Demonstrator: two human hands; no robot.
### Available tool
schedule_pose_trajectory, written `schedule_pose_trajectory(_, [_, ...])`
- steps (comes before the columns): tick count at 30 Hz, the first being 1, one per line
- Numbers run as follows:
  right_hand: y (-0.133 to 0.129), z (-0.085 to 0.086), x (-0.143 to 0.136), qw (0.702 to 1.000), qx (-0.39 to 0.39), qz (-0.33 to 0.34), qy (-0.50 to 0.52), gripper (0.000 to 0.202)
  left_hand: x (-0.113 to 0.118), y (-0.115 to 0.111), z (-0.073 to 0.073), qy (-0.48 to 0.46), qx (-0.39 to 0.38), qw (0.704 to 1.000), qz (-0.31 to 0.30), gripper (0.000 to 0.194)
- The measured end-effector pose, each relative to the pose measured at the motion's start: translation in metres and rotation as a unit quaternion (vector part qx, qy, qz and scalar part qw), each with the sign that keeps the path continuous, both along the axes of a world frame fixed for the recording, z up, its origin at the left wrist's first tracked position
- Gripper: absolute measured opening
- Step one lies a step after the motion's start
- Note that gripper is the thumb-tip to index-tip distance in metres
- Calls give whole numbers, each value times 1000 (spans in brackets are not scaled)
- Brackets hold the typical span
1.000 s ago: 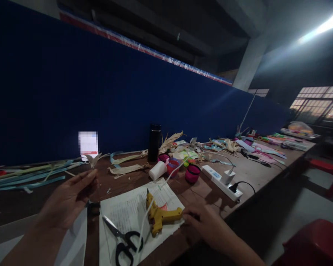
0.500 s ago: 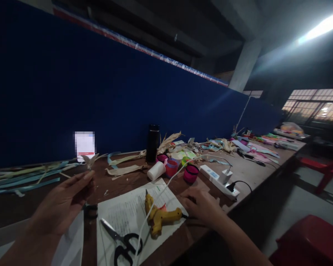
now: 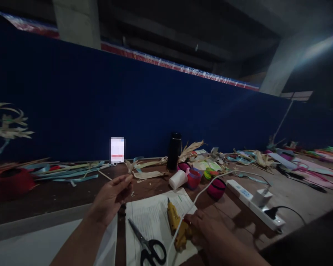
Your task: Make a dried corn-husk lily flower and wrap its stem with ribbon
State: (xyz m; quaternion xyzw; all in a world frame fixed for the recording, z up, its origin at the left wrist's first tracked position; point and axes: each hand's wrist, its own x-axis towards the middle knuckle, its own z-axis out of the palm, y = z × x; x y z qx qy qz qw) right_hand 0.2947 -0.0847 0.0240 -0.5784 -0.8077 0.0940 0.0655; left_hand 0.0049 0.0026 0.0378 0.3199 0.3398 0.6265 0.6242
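Observation:
My left hand [image 3: 112, 195] is raised over the table, thumb and fingers pinched on a small pale dried-husk piece [image 3: 130, 166] that points upward. My right hand [image 3: 205, 229] has its fingers curled over the handle of a yellow glue gun [image 3: 172, 216]; the hand hides part of that handle. The gun lies on a printed paper sheet [image 3: 144, 207], nozzle pointing away from me. Black-handled scissors [image 3: 147, 244] rest on the same sheet, left of the gun. A white cable [image 3: 195, 201] passes across the gun.
Behind the paper stand a white cup [image 3: 178, 180], a magenta ring-shaped roll [image 3: 216, 188] and a black bottle [image 3: 174, 151]. A power strip [image 3: 246, 197] with plugs lies right. Husk strips [image 3: 151, 174] and a lit screen [image 3: 117, 149] are by the blue partition [image 3: 144, 103].
My right hand has moved left onto the glue gun's handle. My left hand keeps its pinch on the husk piece. The view has turned left, bringing in husk flowers at the left edge.

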Motion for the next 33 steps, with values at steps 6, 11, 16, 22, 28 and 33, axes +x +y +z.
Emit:
schedule_pose_trajectory(6, [0,-10,1,999,20,18,39,45,0,-2,1,-16,-2,1000,-15,12])
schedule_pose_trajectory(11, [7,-13,-2,995,63,2,84,44,1,-4,0,-33,-4,999,-16,12])
schedule_pose_trajectory(16, [18,-14,-26,956,173,23,234,38,0,-6,1,-37,-3,999,-36,12])
schedule_pose_trajectory(22, [28,-3,-62,894,255,99,354,29,-2,-5,2,-26,12,997,-67,15])
schedule_pose_trajectory(28, [27,15,-76,882,282,106,363,26,-2,-9,6,-8,25,996,-86,16])
schedule_pose_trajectory(33, [29,14,-77,881,296,121,349,23,-2,-10,6,-5,41,994,-101,16])
